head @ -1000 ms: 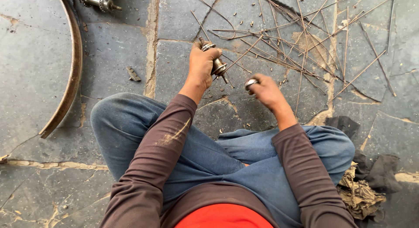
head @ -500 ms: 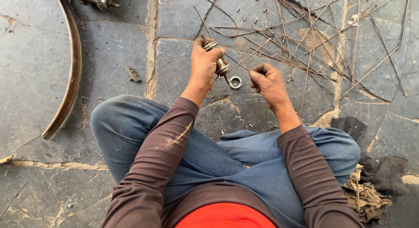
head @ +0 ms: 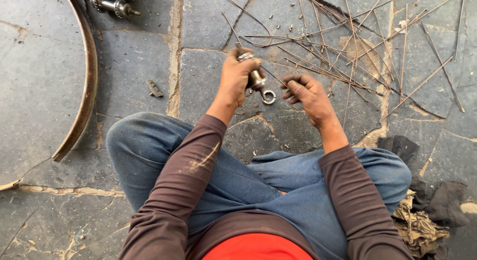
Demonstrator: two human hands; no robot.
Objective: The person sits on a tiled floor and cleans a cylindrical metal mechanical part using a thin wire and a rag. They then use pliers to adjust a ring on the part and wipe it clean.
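I sit cross-legged on a stone floor. My left hand (head: 237,80) grips a metal wheel hub (head: 253,77) held out in front of my knees. A small metal ring (head: 269,96) hangs at the hub's lower end. My right hand (head: 307,92) hovers just right of the ring with its fingers curled; whether they pinch anything I cannot tell. Behind both hands lies a heap of rusty spokes (head: 348,56).
A curved wheel rim (head: 85,86) lies on the floor at the left. Another hub (head: 110,3) rests at the top left. A small metal piece (head: 154,88) lies near my left knee. Dirty rags (head: 422,210) are bunched by my right knee.
My right hand has come away from the hub's end, and the ring now shows at that end. The view has shifted slightly.
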